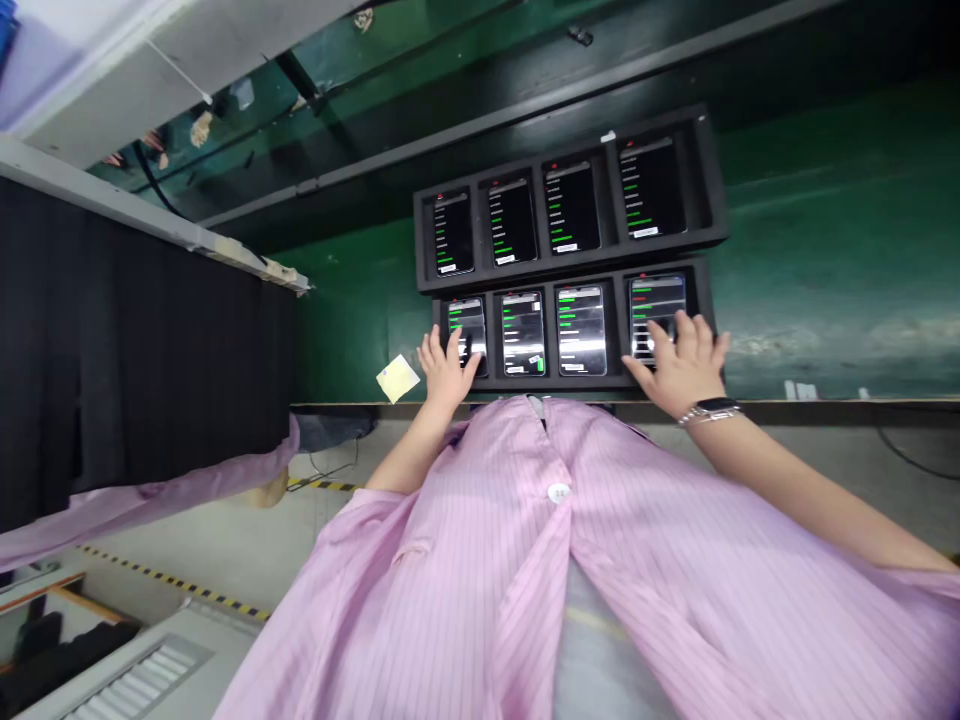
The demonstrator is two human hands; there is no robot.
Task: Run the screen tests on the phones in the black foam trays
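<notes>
Two black trays lie one behind the other on a green bench, with smartphones set face up in their slots. My left hand (445, 372) rests with fingers apart over the leftmost phone (466, 318) of the near tray (552, 382). Over the rightmost phone (658, 292) of that tray, my right hand (684, 362) is spread, a finger at its screen. Between my hands sit two more lit phones (523, 335). The far tray (480, 284) holds several phones (574, 205) showing green and white text lines on dark screens.
A yellow sticky note (397, 379) lies left of my left hand. A black curtain (150, 350) hangs at the left below a metal rail (255, 262). Behind the trays runs a long ledge (525, 110); other people's hands (201, 129) show at the upper left.
</notes>
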